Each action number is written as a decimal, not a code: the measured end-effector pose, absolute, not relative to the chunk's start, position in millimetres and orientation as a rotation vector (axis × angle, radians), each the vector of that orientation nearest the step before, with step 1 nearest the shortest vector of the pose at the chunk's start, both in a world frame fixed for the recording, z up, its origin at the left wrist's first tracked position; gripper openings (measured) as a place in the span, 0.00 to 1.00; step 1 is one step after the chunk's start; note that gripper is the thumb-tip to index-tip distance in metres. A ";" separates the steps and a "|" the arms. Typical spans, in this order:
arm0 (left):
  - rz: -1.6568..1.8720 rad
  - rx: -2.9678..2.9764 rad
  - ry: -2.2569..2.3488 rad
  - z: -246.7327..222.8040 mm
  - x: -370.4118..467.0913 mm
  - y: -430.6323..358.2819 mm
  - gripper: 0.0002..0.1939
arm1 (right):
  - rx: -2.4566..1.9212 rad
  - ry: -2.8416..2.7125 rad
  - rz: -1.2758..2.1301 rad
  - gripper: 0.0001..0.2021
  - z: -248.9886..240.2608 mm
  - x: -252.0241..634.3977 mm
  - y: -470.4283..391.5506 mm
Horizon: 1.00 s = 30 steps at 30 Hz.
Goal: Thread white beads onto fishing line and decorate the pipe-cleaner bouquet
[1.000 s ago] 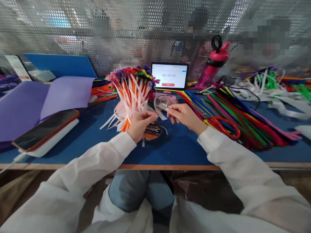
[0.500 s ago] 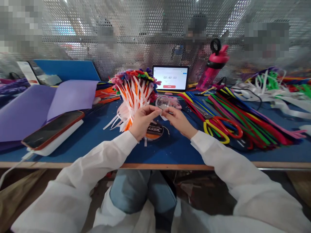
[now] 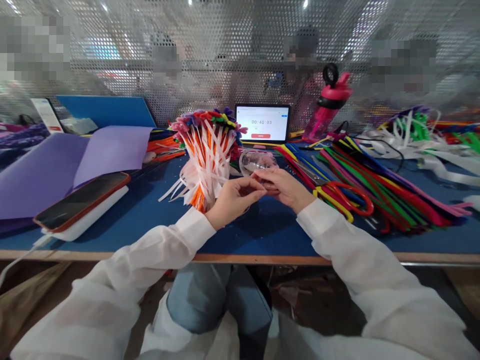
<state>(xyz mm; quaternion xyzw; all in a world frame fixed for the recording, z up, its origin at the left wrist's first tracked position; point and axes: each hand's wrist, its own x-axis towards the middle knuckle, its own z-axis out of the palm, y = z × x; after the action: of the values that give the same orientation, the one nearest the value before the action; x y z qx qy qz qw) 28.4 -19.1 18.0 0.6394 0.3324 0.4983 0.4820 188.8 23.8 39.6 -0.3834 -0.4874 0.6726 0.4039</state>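
My left hand point(image 3: 233, 200) is closed in a pinch over the desk, thumb against forefinger. Its fingertips meet those of my right hand point(image 3: 284, 187), which is pinched too. Whatever lies between the fingers is too small to make out. Just behind them sits a clear round plastic container point(image 3: 247, 161) with small bits in it. To the left of my left hand stands a bundle of pipe-cleaner flowers point(image 3: 208, 155) with orange stems, white ribbon strips and colourful heads. A thin pale line curves below my left hand, which covers the round labelled disc there.
Red-and-yellow-handled scissors point(image 3: 350, 200) lie on loose coloured pipe cleaners point(image 3: 393, 185) at the right. A tablet point(image 3: 262, 123) with a timer and a pink bottle point(image 3: 328, 107) stand at the back. Purple sheets point(image 3: 41, 172) and a phone point(image 3: 82, 200) are on the left.
Both hands have come nearer to me and slightly right, their fingertips still together. My left hand now hides the labelled disc that showed beneath it before.
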 end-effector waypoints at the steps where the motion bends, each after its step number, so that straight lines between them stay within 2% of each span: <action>1: 1.208 1.573 0.823 15.7 27.7 -19.2 0.09 | -0.968 -1.227 1.688 0.08 41.1 189.8 24.3; 4: 1.250 1.662 0.812 10.8 26.2 -19.0 0.08 | -0.980 -1.125 1.705 0.05 48.0 190.9 25.2; 9: 1.282 1.711 0.792 9.3 25.1 -18.8 0.07 | -1.020 -1.033 1.697 0.06 57.5 192.6 24.9; 12: 1.350 1.701 0.781 12.5 21.3 -16.9 0.06 | -1.008 -1.181 1.650 0.05 59.0 195.7 24.6; 20: 1.609 1.899 0.759 25.5 3.7 -4.5 0.05 | -0.998 -1.685 1.515 0.14 68.4 195.1 16.3; 30: 1.537 1.540 0.675 25.7 6.1 -5.7 0.11 | -1.066 -1.965 1.193 0.07 80.8 174.5 0.9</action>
<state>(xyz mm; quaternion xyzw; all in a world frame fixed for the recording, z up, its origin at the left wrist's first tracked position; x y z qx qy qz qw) 6.1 -5.7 25.7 0.6142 0.2690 0.6126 0.4185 174.5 0.9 80.8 -0.4014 -0.7399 0.4493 0.2993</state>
